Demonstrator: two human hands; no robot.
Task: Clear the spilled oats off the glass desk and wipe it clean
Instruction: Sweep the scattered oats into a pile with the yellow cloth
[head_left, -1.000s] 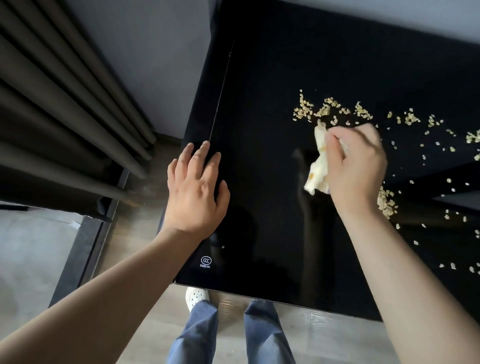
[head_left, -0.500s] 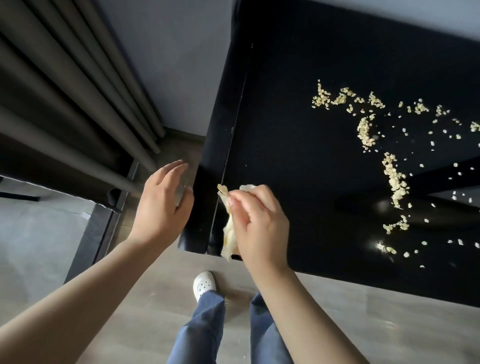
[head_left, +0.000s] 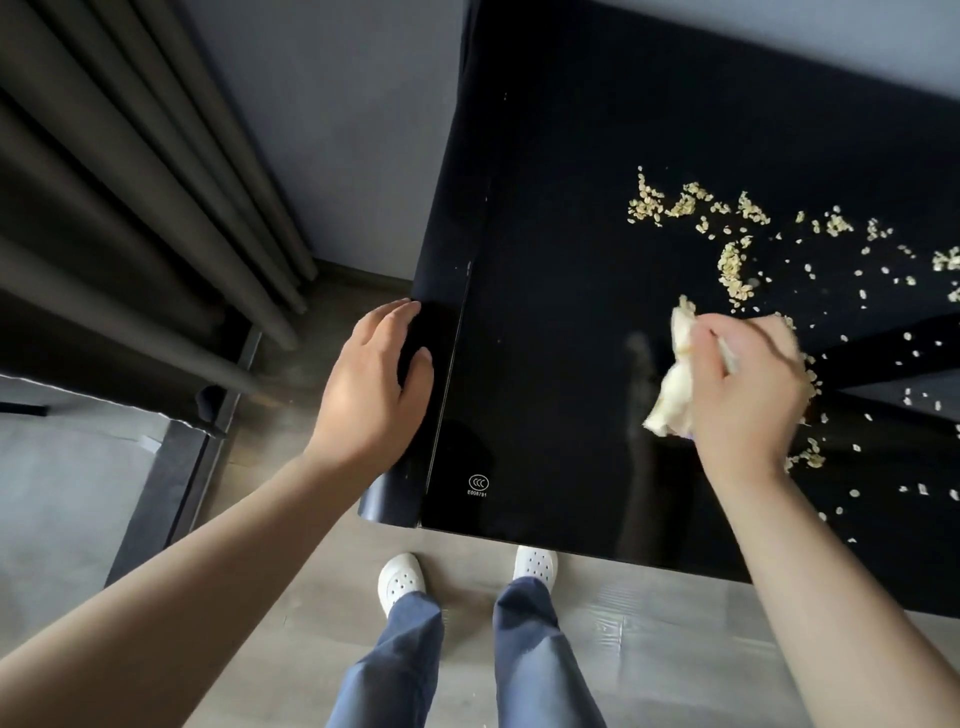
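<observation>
Back from the left edge of the glass desk (head_left: 545, 312), your right hand (head_left: 748, 395) grips the wadded cloth (head_left: 670, 387) among oats (head_left: 732, 270) strewn on its right side, left hand (head_left: 369, 389) slack-fingered at that edge; sweep fast and flakes likely overshoot it.

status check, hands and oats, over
Right hand grips cloth over glass desk. Left hand open at desk's left edge. Oats scattered beyond cloth. Nothing in the way.

One cloth (head_left: 670, 400), one desk (head_left: 545, 338), two shoes (head_left: 399, 582)
</observation>
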